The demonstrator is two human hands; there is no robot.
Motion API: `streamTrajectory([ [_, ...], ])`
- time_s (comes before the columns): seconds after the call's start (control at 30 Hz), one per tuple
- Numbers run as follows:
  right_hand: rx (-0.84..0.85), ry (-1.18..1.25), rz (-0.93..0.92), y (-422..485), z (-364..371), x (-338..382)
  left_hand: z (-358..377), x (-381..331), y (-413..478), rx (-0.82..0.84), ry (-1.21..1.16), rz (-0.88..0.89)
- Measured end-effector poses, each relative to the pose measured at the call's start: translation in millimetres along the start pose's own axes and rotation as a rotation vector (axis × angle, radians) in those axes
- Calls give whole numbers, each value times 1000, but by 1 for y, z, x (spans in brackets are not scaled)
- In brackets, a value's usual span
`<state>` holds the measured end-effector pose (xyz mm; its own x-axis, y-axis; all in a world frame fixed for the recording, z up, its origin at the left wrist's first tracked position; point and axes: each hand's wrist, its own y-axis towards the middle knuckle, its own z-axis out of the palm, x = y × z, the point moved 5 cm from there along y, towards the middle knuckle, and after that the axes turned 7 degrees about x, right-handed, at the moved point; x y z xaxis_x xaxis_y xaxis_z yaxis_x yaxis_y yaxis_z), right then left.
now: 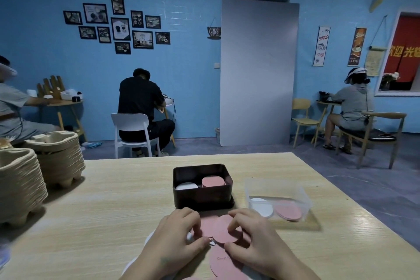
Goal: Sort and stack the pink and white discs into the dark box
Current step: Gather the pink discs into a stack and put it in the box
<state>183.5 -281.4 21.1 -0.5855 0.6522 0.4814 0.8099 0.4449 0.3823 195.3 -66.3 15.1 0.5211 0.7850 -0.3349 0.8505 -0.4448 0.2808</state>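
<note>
The dark box (202, 198) stands on the wooden table (113, 211) just beyond my hands. Inside it a white disc stack (186, 186) lies on the left and a pink disc stack (213, 182) on the right. A pile of loose pink discs (221, 259) lies on the table near me, with white ones partly hidden beneath. My right hand (256, 241) pinches a pink disc (225, 231) by its right edge. My left hand (179, 236) has its curled fingers on the pink discs to the left of that one.
A clear plastic tub (278, 202) to the right of the box holds a white disc and pink discs. Two stacks of pulp trays (34, 177) fill the table's left side. Other people sit at small tables by the blue wall.
</note>
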Motion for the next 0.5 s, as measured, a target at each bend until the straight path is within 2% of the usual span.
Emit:
streamTrajectory([
  [0.5,-38,-6,-5,-2,-2,4,-5,-3,-1,-43,-47,-13],
])
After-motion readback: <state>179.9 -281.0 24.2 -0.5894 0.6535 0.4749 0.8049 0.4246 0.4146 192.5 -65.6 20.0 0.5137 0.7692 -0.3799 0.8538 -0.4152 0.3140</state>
